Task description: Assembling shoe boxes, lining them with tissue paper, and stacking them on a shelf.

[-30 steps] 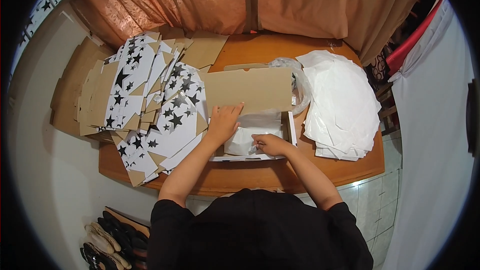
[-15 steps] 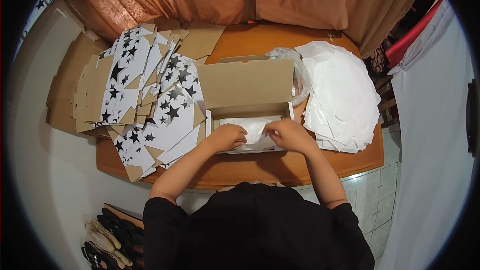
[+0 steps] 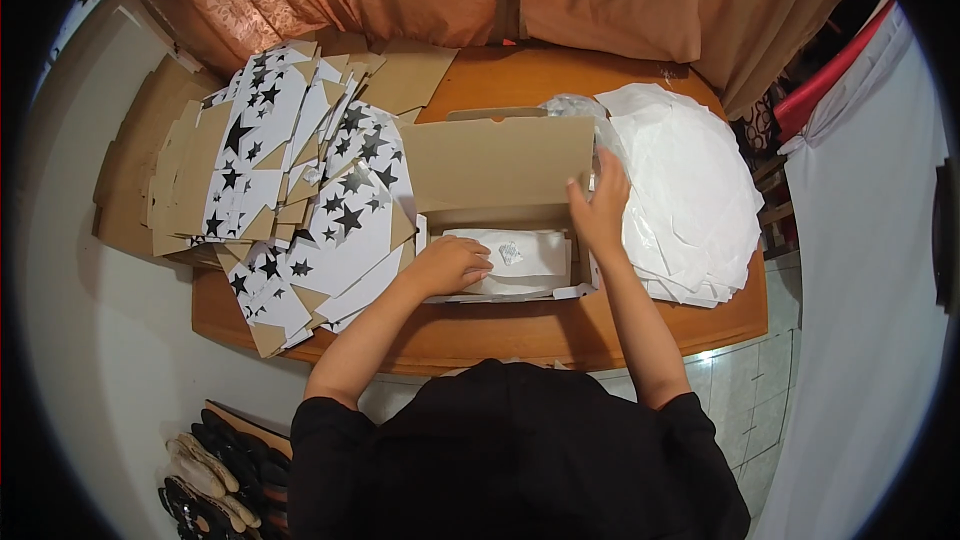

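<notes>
A cardboard box [image 3: 512,215] stands in front of me, its brown lid [image 3: 500,162] raised at the back. Inside lies folded white paper [image 3: 540,255] with a small printed mark on top; whatever it may cover is hidden. My left hand [image 3: 455,265] rests over the left end of the paper, its fingers laid out on it. Beside the lid's right edge is my right hand [image 3: 603,210], thumb and fingers apart, with no held thing visible. Just behind it, a clear plastic bag [image 3: 570,105] shows partly past the lid.
Star-printed flat cardboard pieces [image 3: 345,200] are heaped at the left, overlapping. A tall stack of white paper sheets [image 3: 690,195] lies right of the box on the wooden table [image 3: 500,340]. Orange curtains [image 3: 600,0] hang behind. Several shoes [image 3: 215,470] stand at the lower left.
My right hand has left the white paper and moved up and right to the lid's edge. The paper now lies flatter, its printed mark showing. My left hand stays nearly in place.
</notes>
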